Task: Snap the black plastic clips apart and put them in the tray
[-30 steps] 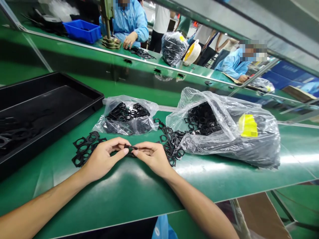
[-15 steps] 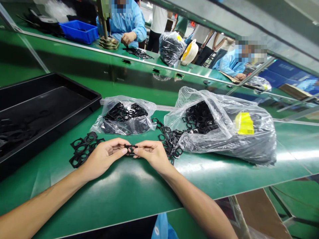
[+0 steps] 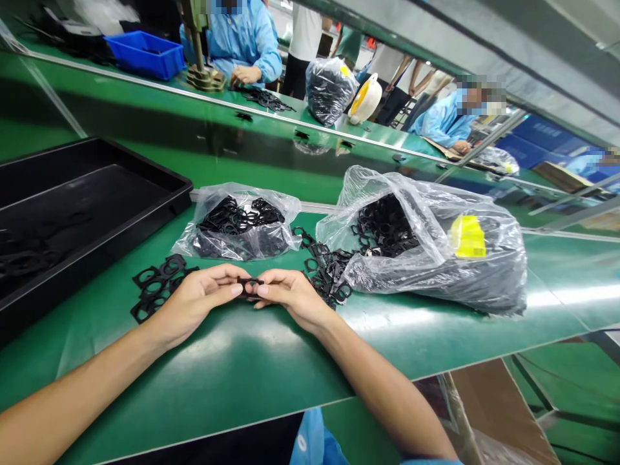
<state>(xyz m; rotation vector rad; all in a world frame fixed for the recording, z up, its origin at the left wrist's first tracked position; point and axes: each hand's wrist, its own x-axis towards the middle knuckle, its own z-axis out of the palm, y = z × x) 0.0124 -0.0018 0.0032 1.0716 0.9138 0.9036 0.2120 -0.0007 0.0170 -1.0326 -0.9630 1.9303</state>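
Centrally, 2 bare hands meet above a glossy green worktop (image 3: 271, 368), pinching 1 small, flat black piece with a round hole (image 3: 249, 281) between them. The left hand (image 3: 194, 300) grasps its left end between thumb and fingers; the right hand (image 3: 295, 296) grips the right end the same way. Just beside the left hand lies a cluster of flat black ring-shaped parts (image 3: 154, 286). Near the right hand is a loose heap of similar black parts (image 3: 325, 266), spread before a large clear plastic bag with a yellow label (image 3: 436, 274). Behind the hands sits a smaller clear plastic bag of black parts (image 3: 232, 247). At far left stands a deep rectangular black tray (image 3: 155, 210). Across the bench, a co-worker in light blue (image 3: 239, 42) sits near a bright blue plastic bin (image 3: 145, 58).
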